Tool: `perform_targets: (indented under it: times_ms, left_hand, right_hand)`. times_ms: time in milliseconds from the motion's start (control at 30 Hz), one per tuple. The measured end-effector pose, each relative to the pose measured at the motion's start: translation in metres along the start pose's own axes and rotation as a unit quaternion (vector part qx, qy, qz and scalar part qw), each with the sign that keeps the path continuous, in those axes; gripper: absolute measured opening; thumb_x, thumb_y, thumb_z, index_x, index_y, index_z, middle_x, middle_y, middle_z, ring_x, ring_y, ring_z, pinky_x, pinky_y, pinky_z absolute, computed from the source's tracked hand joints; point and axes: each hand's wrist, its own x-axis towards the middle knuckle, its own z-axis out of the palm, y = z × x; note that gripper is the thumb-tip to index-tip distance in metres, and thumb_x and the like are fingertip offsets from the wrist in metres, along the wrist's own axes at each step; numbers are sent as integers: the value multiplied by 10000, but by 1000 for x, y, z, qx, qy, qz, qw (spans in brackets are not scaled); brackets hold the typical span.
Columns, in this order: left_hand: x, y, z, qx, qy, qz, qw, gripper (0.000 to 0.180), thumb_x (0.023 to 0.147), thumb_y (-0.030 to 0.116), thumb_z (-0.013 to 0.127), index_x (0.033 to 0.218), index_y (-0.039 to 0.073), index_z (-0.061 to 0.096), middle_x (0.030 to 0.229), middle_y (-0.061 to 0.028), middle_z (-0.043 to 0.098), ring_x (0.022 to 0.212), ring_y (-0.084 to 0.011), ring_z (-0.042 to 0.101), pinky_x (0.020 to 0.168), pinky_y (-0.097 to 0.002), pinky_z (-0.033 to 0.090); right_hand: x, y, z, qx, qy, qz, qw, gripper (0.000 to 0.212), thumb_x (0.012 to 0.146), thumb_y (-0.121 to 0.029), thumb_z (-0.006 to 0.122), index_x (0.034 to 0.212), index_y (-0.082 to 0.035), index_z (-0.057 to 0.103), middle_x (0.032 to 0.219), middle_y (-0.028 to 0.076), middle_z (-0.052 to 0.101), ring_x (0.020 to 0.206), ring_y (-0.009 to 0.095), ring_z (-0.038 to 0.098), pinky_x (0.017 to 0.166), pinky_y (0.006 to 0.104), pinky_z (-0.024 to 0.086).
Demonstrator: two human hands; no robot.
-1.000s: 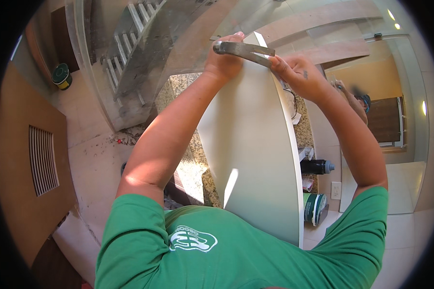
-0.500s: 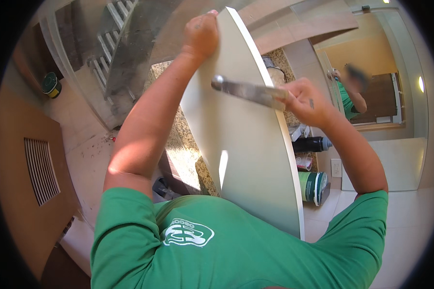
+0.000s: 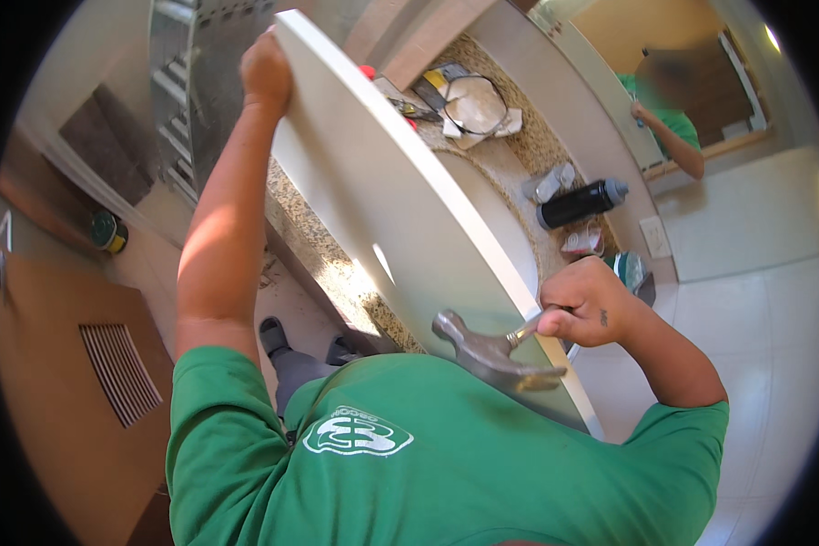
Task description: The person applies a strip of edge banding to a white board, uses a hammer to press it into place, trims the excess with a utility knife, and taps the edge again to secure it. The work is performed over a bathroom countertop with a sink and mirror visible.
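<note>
A long, pale board (image 3: 364, 196) with a white edge stands on its side across the granite counter, slanting from the far left to near my chest. My left hand (image 3: 266, 75) grips its far end, fingers closed over the edge. In my right hand (image 3: 584, 300) is a claw hammer (image 3: 493, 351), held by the handle close to the head. The hammer's metal head hangs over the near end of the board, in front of my green shirt. Most of the handle is hidden by my right hand.
On the granite counter (image 3: 541, 141) behind the board lie a black bottle (image 3: 581, 204), a clear container (image 3: 548, 183) and a round pale item (image 3: 475, 105). A basin is partly covered. A mirror (image 3: 601, 55) hangs at right; a ladder (image 3: 171, 86) and a door (image 3: 64, 355) are at left.
My right hand and the hammer have come down toward the board's near end. The board's far end and my left hand sit further left in view, and more of the counter shows.
</note>
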Motion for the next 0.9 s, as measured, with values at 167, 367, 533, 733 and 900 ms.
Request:
perform_targets:
  times_ms: [167, 367, 533, 733, 900]
  left_hand:
    - [6, 27, -11, -276, -30, -299, 913, 371, 1009, 278, 475, 1034, 1, 720, 1004, -187, 748, 868, -329, 701, 798, -426, 525]
    - [7, 40, -21, -255, -34, -295, 920, 426, 1002, 307, 448, 992, -17, 723, 949, -148, 733, 854, -280, 675, 806, -414, 508]
    - [6, 36, -23, -186, -41, -253, 948, 424, 998, 305, 447, 979, -19, 720, 943, -147, 732, 838, -276, 671, 798, -418, 505]
    - [6, 44, -21, -218, -28, -283, 934, 418, 1010, 281, 437, 979, -26, 719, 946, -161, 739, 846, -276, 684, 796, -419, 513]
    - [4, 46, -28, -161, -58, -257, 951, 410, 1005, 281, 453, 998, -30, 720, 971, -171, 749, 868, -287, 711, 798, -420, 532]
  right_hand:
    - [-64, 9, 28, 36, 35, 12, 999, 582, 883, -591, 718, 623, -100, 547, 581, 92, 520, 545, 338, 558, 500, 415, 399]
    - [-85, 16, 42, 56, 62, -1, 996, 601, 843, -630, 746, 606, -111, 556, 571, 77, 532, 530, 322, 564, 493, 402, 408]
    - [-69, 16, 33, 12, 55, -37, 998, 589, 862, -593, 757, 592, -121, 529, 552, 81, 499, 515, 330, 541, 484, 405, 393]
    - [-24, 22, 19, 15, 69, -38, 997, 636, 923, -581, 705, 590, -84, 490, 551, 130, 471, 509, 372, 501, 483, 458, 348]
    - [35, 28, 6, -10, 62, -61, 996, 704, 979, -640, 603, 595, -56, 514, 538, 137, 461, 506, 352, 474, 485, 449, 348]
